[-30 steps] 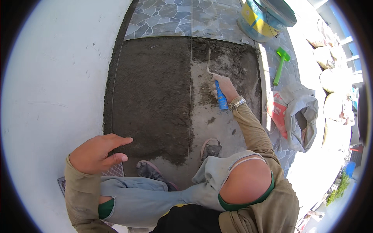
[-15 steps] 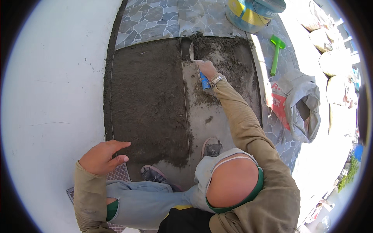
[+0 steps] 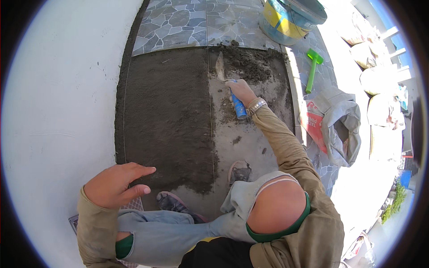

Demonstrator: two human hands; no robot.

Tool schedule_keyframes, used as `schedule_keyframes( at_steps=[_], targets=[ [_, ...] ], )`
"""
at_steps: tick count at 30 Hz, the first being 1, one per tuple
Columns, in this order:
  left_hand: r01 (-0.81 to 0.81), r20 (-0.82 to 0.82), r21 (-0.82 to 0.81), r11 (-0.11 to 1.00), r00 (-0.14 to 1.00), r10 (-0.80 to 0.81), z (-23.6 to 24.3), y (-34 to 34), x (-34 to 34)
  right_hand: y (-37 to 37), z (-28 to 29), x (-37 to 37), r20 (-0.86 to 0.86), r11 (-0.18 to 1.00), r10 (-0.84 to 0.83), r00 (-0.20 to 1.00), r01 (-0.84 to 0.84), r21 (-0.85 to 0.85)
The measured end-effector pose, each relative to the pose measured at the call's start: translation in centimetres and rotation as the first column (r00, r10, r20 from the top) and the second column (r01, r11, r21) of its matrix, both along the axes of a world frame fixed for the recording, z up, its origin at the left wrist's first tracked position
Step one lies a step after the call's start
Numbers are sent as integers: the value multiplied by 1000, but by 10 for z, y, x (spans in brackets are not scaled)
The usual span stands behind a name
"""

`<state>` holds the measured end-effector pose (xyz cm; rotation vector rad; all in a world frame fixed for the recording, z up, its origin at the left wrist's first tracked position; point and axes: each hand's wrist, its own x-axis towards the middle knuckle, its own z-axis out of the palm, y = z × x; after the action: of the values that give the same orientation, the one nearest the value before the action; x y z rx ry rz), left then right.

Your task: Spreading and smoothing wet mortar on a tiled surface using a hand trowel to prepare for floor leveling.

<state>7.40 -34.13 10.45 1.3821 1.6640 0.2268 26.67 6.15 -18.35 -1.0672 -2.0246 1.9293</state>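
My right hand (image 3: 243, 92) grips the blue handle of a trowel (image 3: 220, 67), its pointed blade aimed away from me. The blade is at the left edge of a loose heap of dark mortar (image 3: 252, 64), by the far tiles. Left of a thin string line (image 3: 211, 107) lies a smoothed bed of dark mortar (image 3: 167, 111). Over the near left corner of that bed hovers my left hand (image 3: 119, 184), empty, thumb and fingers apart.
Stone-patterned tiles (image 3: 170, 27) border the bed at the far side. A white wall (image 3: 62, 98) runs along the left. To the right are a blue-and-yellow bucket (image 3: 286, 24), a green mallet (image 3: 313, 69) and an open sack (image 3: 333, 125). My shoes (image 3: 174, 203) stand at the near edge.
The trowel has been drawn slightly towards me, and the mortar at the far edge now sits in a looser heap. My left hand stays open, nearly in place. The view has shifted slightly.
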Motion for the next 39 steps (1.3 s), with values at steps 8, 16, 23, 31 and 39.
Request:
schedule_keyframes(
  at_steps=[8,16,23,31,39],
  targets=[
    [-2,-93,-130,992,996,-10,-9,17,1,94,-53,-12,559,664,96,824,-471,581],
    [-21,-59,-78,997,998,17,-8,9,-4,30,16,50,113,754,-589,800,595,-278],
    [36,10,-81,996,999,-36,-4,22,7,36,2,-11,229,987,-102,968,69,147],
    [-2,-85,-72,997,996,-5,-16,6,5,112,-22,32,601,418,135,788,-595,686],
    [-6,-85,-74,997,996,0,-2,-11,12,93,16,92,203,717,-591,781,623,-311]
  ],
)
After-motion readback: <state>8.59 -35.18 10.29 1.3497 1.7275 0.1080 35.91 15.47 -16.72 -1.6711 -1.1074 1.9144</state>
